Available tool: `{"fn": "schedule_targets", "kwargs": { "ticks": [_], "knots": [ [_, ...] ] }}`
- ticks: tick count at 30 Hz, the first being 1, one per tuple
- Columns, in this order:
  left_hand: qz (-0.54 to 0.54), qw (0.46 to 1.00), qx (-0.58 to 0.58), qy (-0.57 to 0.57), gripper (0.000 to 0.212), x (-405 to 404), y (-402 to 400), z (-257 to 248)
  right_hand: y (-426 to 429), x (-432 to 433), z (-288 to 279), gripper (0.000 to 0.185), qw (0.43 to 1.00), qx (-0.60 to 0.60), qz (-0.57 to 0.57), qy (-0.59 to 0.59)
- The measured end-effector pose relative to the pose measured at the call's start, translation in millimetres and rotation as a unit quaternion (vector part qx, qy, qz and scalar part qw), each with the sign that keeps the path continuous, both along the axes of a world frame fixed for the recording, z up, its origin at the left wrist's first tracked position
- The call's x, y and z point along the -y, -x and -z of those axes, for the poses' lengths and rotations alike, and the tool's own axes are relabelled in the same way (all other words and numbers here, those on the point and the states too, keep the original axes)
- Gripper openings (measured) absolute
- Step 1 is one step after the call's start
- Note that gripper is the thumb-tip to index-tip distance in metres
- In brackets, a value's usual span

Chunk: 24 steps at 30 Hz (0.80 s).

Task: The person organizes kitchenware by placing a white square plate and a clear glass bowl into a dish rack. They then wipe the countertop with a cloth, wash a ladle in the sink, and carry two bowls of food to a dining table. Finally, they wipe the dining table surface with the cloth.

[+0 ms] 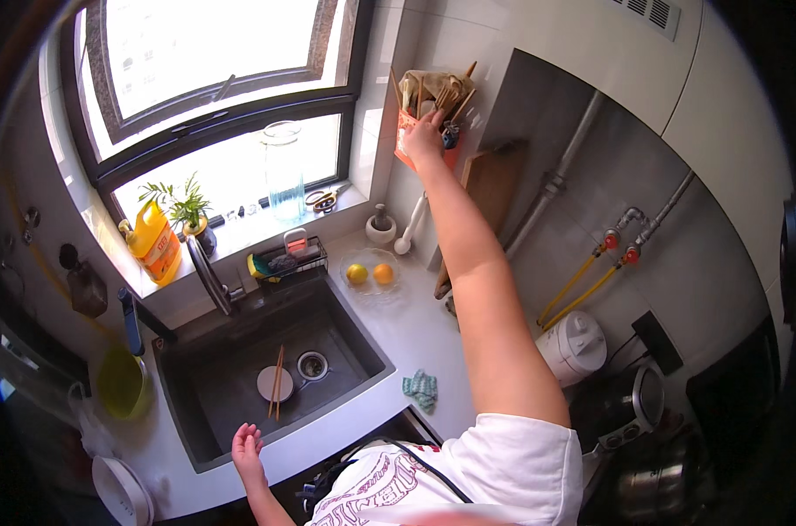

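My right hand (425, 137) reaches up to a red utensil holder (405, 158) on the wall, its fingers at a wooden fork (446, 98); whether they grip it cannot be told. Chopsticks, other utensils and a brownish cloth (407, 80) stand around it in the holder. My left hand (246, 447) hovers by the front edge of the dark sink (220, 421), palm up, holding nothing. Inside the sink, a pair of chopsticks (278, 375) lies across a small round white dish (266, 384), left of the drain (313, 365).
Right of the sink are a glass plate (365, 289) with two fruits, a crumpled green cloth (420, 389), a mortar (381, 230) and a leaning wooden board (490, 191). A faucet (207, 276) arches over the sink. The windowsill bears a yellow bottle (153, 246) and a glass jar (285, 177).
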<state>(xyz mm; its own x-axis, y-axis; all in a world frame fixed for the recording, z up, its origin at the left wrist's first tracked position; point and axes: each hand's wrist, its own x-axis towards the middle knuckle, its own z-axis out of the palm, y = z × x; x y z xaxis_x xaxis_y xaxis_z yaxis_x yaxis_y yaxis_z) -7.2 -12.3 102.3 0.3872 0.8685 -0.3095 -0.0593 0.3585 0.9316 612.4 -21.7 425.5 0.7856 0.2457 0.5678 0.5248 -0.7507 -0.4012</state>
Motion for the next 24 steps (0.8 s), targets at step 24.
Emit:
{"fn": "schedule_targets", "kwargs": {
  "ticks": [24],
  "knots": [
    [0.235,0.914,0.32,0.088,0.018,26,-228,-172,203,113,6,0.027,0.771,-0.233,-0.56,0.194]
  ]
}}
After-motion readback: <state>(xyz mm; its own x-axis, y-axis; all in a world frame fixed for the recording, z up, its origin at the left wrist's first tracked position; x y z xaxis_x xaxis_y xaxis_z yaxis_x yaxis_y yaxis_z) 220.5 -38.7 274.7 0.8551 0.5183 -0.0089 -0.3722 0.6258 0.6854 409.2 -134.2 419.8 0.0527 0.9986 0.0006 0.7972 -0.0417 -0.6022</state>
